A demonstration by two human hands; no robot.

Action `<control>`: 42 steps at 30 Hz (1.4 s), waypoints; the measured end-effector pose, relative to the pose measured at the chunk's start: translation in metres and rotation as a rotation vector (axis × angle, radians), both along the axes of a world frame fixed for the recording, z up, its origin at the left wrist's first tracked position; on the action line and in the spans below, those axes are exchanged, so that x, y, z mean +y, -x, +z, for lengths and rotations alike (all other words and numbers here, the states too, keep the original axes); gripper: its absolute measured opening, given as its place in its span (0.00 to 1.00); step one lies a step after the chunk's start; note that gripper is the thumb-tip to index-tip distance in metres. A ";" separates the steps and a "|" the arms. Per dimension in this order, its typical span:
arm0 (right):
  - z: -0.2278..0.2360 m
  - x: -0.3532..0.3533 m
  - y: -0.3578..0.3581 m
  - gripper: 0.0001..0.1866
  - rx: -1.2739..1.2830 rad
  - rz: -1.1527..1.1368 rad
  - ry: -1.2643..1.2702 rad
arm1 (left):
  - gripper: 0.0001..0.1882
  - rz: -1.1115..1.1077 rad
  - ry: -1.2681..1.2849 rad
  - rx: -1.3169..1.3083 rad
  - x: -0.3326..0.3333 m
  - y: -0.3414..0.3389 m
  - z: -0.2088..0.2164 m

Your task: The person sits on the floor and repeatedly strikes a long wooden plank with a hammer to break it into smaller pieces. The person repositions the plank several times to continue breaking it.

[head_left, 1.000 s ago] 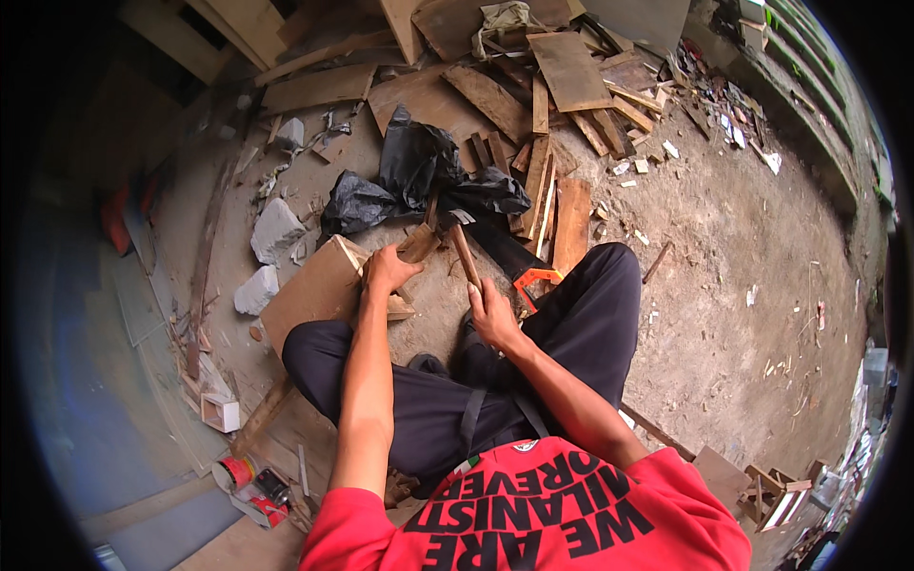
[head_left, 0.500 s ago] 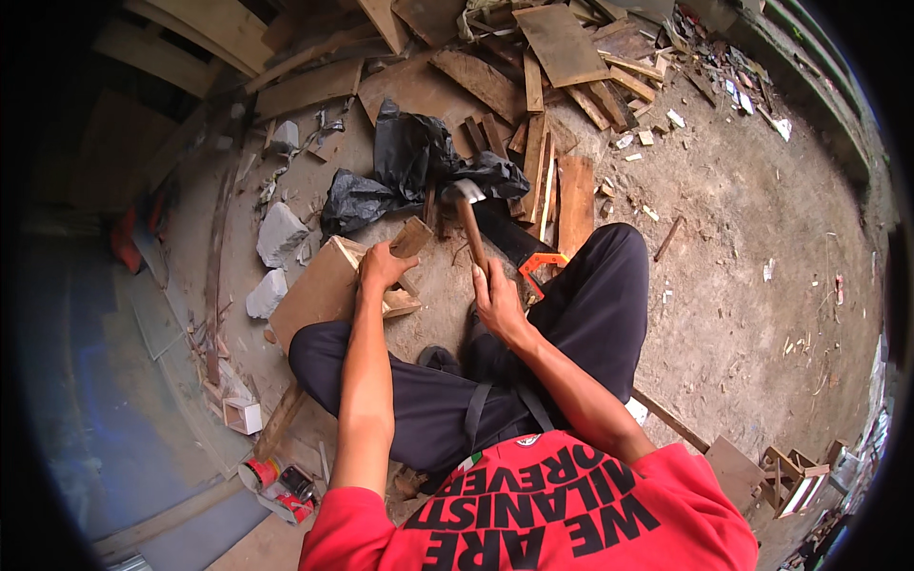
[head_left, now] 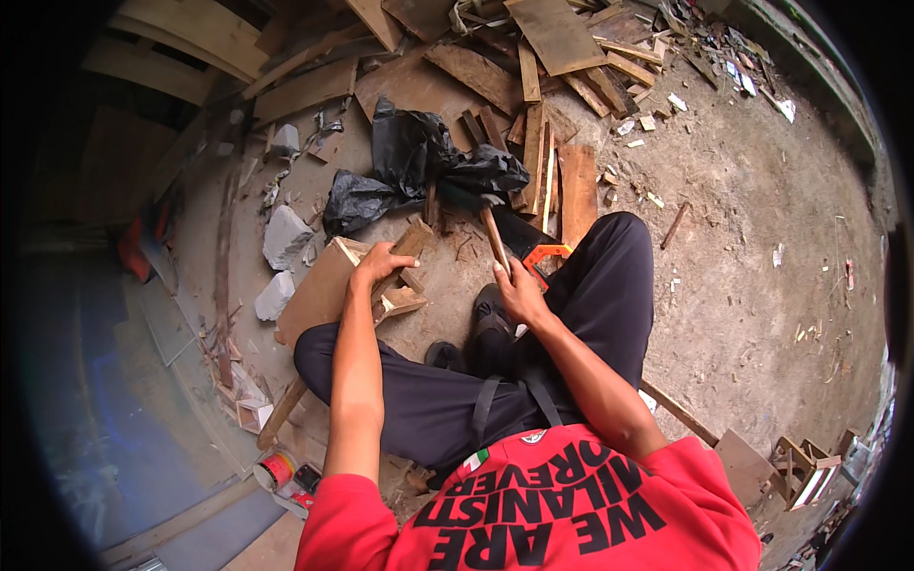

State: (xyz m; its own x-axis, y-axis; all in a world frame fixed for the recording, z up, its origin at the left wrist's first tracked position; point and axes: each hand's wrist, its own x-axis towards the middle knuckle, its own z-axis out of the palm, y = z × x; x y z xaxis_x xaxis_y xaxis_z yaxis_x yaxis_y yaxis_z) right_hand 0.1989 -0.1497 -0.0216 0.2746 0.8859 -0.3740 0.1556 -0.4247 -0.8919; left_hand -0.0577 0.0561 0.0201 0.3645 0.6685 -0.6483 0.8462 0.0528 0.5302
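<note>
My left hand [head_left: 379,268] is closed on a wooden piece made of short boards [head_left: 404,301] joined to a brown panel [head_left: 319,293], beside my left knee. My right hand [head_left: 522,295] grips a hammer by its wooden handle [head_left: 494,236]. The hammer's head points away from me and is hard to make out against the dark things behind it. A hand saw with an orange handle [head_left: 546,254] lies just beyond my right hand, by my right knee. Past both hands sits a crumpled black plastic bag [head_left: 407,152].
Scrap boards [head_left: 557,38] are heaped at the far side, and a reddish plank [head_left: 577,195] lies near the saw. Pale stone blocks [head_left: 286,236] stand at the left. Near my left elbow is a red and yellow tin [head_left: 276,470]. A small wooden crate [head_left: 804,471] is at the right.
My right hand has moved slightly right and toward me, and the hammer's head has swung right and tilted away. My left hand stays on the wooden piece.
</note>
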 end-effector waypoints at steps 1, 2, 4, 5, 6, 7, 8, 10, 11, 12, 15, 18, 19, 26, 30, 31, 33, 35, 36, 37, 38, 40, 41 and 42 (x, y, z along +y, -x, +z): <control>-0.004 -0.005 -0.003 0.22 0.005 0.035 0.054 | 0.29 -0.003 0.112 0.015 0.004 0.004 0.000; 0.003 -0.009 -0.006 0.22 0.068 0.062 0.140 | 0.27 0.039 0.171 -0.031 0.005 0.004 0.000; 0.001 -0.014 0.000 0.23 0.126 0.121 0.196 | 0.28 0.084 0.048 -0.181 0.007 0.008 0.001; -0.015 -0.017 0.006 0.23 0.117 0.147 0.169 | 0.29 0.106 -0.010 -0.259 0.006 0.009 0.001; -0.020 -0.017 0.008 0.23 0.105 0.174 0.146 | 0.31 0.094 -0.069 -0.207 0.005 0.007 0.006; -0.025 -0.019 0.008 0.23 0.141 0.175 0.161 | 0.31 0.084 -0.093 -0.201 0.005 0.001 0.010; -0.019 -0.017 0.010 0.23 0.181 0.185 0.171 | 0.31 0.082 -0.122 -0.190 0.004 -0.001 0.014; -0.021 -0.018 0.014 0.22 0.232 0.251 0.130 | 0.32 0.069 -0.206 -0.165 -0.003 -0.005 0.019; -0.008 -0.015 0.016 0.22 0.282 0.306 0.180 | 0.32 0.075 -0.220 -0.174 -0.005 -0.001 0.021; 0.016 -0.013 0.015 0.22 0.329 0.359 0.233 | 0.32 0.081 -0.232 -0.186 -0.006 0.002 0.021; 0.052 -0.007 0.015 0.22 0.433 0.542 0.341 | 0.31 0.037 -0.279 -0.151 -0.008 0.003 0.021; 0.059 0.007 0.021 0.23 0.454 0.687 0.359 | 0.32 -0.088 -0.482 -0.090 -0.013 0.004 0.022; 0.045 0.011 0.024 0.25 0.504 0.679 0.290 | 0.33 -0.066 -0.502 -0.067 -0.012 0.002 0.020; 0.044 0.036 -0.006 0.18 0.596 0.743 0.297 | 0.36 0.021 -0.587 -0.067 -0.015 -0.003 0.021; 0.045 0.030 -0.021 0.18 0.669 0.703 0.315 | 0.37 0.023 -0.629 -0.081 -0.012 -0.001 0.015; 0.047 0.025 -0.020 0.18 0.669 0.676 0.321 | 0.37 0.028 -0.614 -0.080 -0.011 0.001 0.014; 0.037 0.014 -0.010 0.17 0.732 0.640 0.278 | 0.38 0.037 -0.609 -0.089 -0.010 0.000 0.012; 0.038 0.000 -0.004 0.17 0.860 0.553 0.303 | 0.37 0.055 -0.627 -0.102 -0.013 -0.001 0.012; 0.037 -0.003 -0.001 0.18 0.900 0.520 0.337 | 0.37 0.057 -0.629 -0.089 -0.013 -0.001 0.013; 0.036 -0.001 -0.001 0.18 0.927 0.554 0.349 | 0.37 0.058 -0.631 -0.076 -0.013 -0.001 0.015; 0.035 -0.001 -0.002 0.19 0.949 0.585 0.363 | 0.37 0.059 -0.633 -0.067 -0.013 -0.002 0.014; 0.032 0.003 -0.007 0.21 1.000 0.690 0.392 | 0.36 0.046 -0.633 -0.049 -0.014 0.000 0.015; 0.035 0.007 -0.007 0.21 0.959 0.735 0.414 | 0.36 0.039 -0.634 -0.038 -0.015 0.001 0.016; 0.038 0.012 -0.006 0.21 0.918 0.780 0.435 | 0.37 0.050 -0.657 -0.084 -0.016 0.000 0.016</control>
State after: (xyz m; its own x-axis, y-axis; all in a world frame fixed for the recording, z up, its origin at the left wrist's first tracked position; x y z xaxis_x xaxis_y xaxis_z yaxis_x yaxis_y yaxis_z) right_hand 0.2046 -0.1375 0.0169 -0.7714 0.4523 -0.4476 -0.1018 -0.7820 -0.6149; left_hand -0.0573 0.0398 0.0362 0.3544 0.9324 -0.0711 0.8058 -0.2659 0.5291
